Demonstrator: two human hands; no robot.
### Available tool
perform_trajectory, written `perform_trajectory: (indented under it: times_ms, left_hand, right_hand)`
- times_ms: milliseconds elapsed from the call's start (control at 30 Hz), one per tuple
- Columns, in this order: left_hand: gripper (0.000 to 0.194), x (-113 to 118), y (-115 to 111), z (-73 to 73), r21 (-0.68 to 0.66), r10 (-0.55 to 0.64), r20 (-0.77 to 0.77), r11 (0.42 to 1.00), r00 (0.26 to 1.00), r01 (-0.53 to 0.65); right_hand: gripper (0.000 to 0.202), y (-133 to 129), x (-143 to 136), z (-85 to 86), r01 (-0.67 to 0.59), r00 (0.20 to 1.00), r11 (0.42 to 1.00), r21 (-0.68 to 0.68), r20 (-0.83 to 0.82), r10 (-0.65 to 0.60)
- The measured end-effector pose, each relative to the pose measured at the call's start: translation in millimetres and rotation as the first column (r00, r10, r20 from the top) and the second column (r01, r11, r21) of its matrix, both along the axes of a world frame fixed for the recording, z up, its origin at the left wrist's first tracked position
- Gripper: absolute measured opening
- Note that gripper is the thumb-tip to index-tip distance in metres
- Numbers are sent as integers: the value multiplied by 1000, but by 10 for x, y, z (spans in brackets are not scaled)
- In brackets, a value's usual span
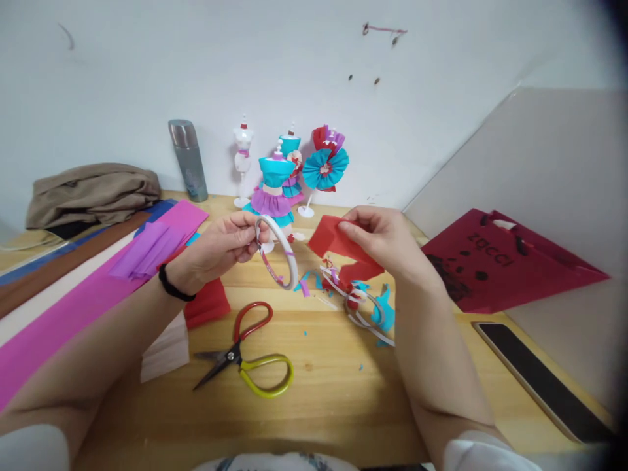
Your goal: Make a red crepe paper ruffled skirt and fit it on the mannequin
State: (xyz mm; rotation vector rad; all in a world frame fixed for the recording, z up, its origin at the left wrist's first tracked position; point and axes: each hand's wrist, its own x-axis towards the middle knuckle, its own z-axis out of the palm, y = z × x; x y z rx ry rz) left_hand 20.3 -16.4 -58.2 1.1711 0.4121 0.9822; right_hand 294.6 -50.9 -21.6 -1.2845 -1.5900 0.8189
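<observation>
My left hand (220, 245), with a black band at its wrist, is closed on a thin roll of white tape (292, 261) held upright above the table. To its right, my right hand (380, 239) pinches a cut piece of red paper (338, 243) between thumb and fingers. The tape and the red paper are apart. Open scissors (233, 356) with one red and one yellow handle lie on the wooden table (324, 399) below my left hand. Paper scraps (385, 307) and tape rings lie under my right hand.
Small mannequins (277, 173) in coloured paper dresses stand by the wall beside a grey bottle (189, 160). Long paper strips (73, 288) and a brown cloth (93, 193) are at the left. At the right are a dark red bag (495, 252) and a phone (540, 379).
</observation>
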Motion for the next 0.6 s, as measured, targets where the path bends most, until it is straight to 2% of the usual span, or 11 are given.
perform_trajectory:
  times_ms: [67,167,233,333,433,500,600]
  left_hand:
    - [29,-6,6,15,5,16,-4,1000,1000,-16]
    - [30,-21,23,33,10,52,-17,999,999,-52]
    - [30,-31,34,40,16,74,-20,997,997,-74]
    - [30,-40,38,53,13,118,-16,993,993,-117]
    - [29,-42,19,80,5,153,-25,988,988,-153]
    - [28,-38,-3,104,-4,168,-33,986,985,-168]
    - [27,-26,-41,134,-29,172,-39,985,984,-173]
  right_hand:
    - [27,-20,-30,11,-17,996,999,-32,85,19]
    - [29,-46,-65,22,-26,997,999,-40,75,29]
    - [29,-49,-84,15,-47,999,995,-87,10,48]
    - [29,-19,-100,-25,-99,983,981,-168,-171,70]
    - [28,40,-83,-84,-144,958,984,-106,-265,111]
    - [24,70,-56,-114,-172,959,985,-34,-236,159]
    - [18,70,-13,-128,-251,948,968,-1,-205,245]
